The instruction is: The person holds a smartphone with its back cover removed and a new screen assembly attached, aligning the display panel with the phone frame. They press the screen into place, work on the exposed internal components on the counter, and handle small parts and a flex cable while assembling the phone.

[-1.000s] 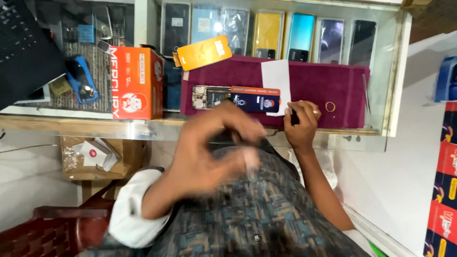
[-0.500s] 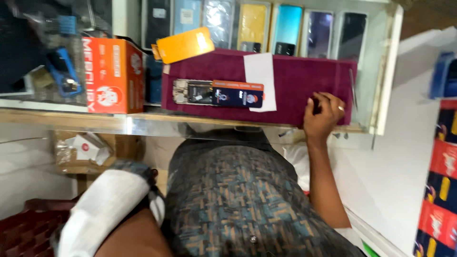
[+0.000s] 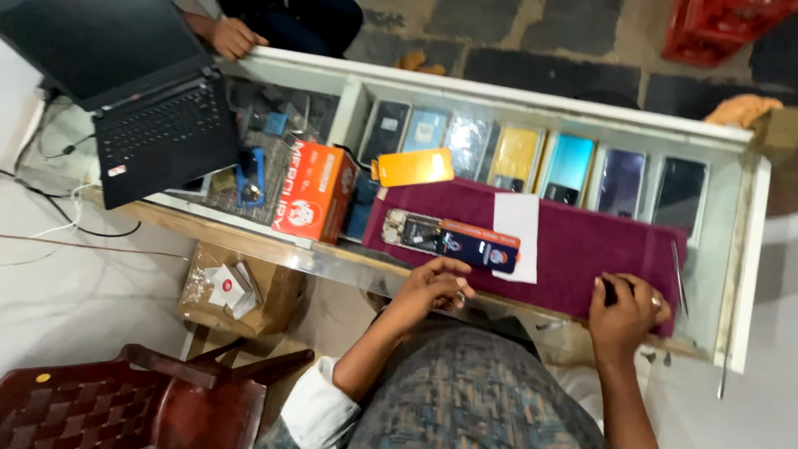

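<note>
My left hand point(image 3: 434, 287) rests with curled fingers at the front edge of the glass counter point(image 3: 332, 259), just below a dark blue box point(image 3: 482, 247) and an opened phone point(image 3: 411, 231). Nothing shows in that hand. My right hand point(image 3: 628, 314) sits on the right end of a maroon cloth point(image 3: 582, 249) and is closed on a small dark object point(image 3: 609, 291). A white slip of paper point(image 3: 517, 224) lies on the cloth between the hands. Thin metal tweezers point(image 3: 677, 266) lie just right of my right hand.
An orange phone case point(image 3: 413, 167), an orange box point(image 3: 314, 191) and an open laptop point(image 3: 150, 108) sit on the counter's left. Several phones point(image 3: 515, 154) line the display below the glass. Another person's hand point(image 3: 233, 37) rests at the far edge. A red chair point(image 3: 125, 407) stands lower left.
My left hand, raised and blurred before and then dropped low, now rests at the counter's edge. My right hand stays on the cloth. The view has pulled back.
</note>
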The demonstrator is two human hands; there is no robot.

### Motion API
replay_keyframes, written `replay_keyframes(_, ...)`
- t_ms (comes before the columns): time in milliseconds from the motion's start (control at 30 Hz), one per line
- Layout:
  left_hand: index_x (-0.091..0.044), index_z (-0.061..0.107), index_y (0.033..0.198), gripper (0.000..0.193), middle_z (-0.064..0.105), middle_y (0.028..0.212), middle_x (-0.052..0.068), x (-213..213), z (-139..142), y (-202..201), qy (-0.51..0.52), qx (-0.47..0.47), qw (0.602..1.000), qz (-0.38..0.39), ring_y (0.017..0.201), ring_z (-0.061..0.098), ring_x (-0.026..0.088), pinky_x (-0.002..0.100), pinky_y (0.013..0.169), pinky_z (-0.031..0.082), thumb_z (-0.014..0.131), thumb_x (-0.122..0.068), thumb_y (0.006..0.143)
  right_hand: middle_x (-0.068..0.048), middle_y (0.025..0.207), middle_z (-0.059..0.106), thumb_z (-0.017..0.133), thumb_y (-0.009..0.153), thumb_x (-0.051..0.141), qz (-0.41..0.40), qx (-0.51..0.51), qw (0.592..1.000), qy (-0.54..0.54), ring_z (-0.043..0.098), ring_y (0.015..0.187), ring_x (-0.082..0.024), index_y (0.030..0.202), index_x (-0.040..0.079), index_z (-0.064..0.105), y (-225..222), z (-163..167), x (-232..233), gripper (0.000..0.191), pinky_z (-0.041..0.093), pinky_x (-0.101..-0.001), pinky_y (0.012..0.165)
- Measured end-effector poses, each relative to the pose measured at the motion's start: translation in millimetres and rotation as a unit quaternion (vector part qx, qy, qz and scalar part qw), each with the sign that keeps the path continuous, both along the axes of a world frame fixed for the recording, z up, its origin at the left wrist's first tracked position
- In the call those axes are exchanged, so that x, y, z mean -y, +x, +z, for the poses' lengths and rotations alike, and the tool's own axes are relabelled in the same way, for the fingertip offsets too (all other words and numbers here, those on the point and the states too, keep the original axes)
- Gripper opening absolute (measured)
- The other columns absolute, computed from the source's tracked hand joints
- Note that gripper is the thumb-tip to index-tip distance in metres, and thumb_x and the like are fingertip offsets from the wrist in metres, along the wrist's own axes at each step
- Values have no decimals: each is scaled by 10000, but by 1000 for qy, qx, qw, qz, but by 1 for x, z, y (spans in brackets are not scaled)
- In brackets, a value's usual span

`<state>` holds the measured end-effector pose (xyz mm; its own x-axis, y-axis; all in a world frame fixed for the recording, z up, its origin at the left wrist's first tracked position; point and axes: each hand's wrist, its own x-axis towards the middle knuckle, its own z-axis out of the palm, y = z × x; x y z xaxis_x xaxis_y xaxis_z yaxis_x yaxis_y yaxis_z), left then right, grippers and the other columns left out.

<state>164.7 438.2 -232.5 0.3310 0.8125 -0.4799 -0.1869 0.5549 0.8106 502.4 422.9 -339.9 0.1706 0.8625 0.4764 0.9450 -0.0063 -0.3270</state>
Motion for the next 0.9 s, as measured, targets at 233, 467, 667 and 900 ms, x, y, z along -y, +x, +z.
replay_keyframes(233,-101,665,1268,504,698,727,93,-23,-16,-13,205,-382,896,-96,653,687,200,343,620,532,761,-356,844,-172,697,624,675,950,193,143,-157,939,-271,608,611,-326,1163,180,790,-63,91,-32,242,497,-425,620)
replay_keyframes(467,-109,682,1256,500,661,697,118,-31,18,-40,212,-367,893,-148,644,675,262,409,604,513,758,-387,848,-198,784,713,606,940,241,191,-89,947,-244,696,719,-387,1075,150,783,-129,94,-53,241,549,-497,680)
replay_keyframes(667,-107,717,1203,417,695,809,96,-37,67,-95,259,-340,901,-69,735,697,254,392,670,555,787,-324,854,-197,727,717,590,937,404,118,-96,940,-305,715,713,-390,1049,210,802,-170,88,-78,309,564,-499,671)
replay_keyframes(900,-72,610,1304,592,626,1204,188,-58,67,-176,391,-489,773,104,1156,565,388,493,993,449,841,-243,787,-153,824,764,691,877,338,202,-155,926,-281,743,769,-335,1043,171,787,-277,99,-72,254,578,-436,703)
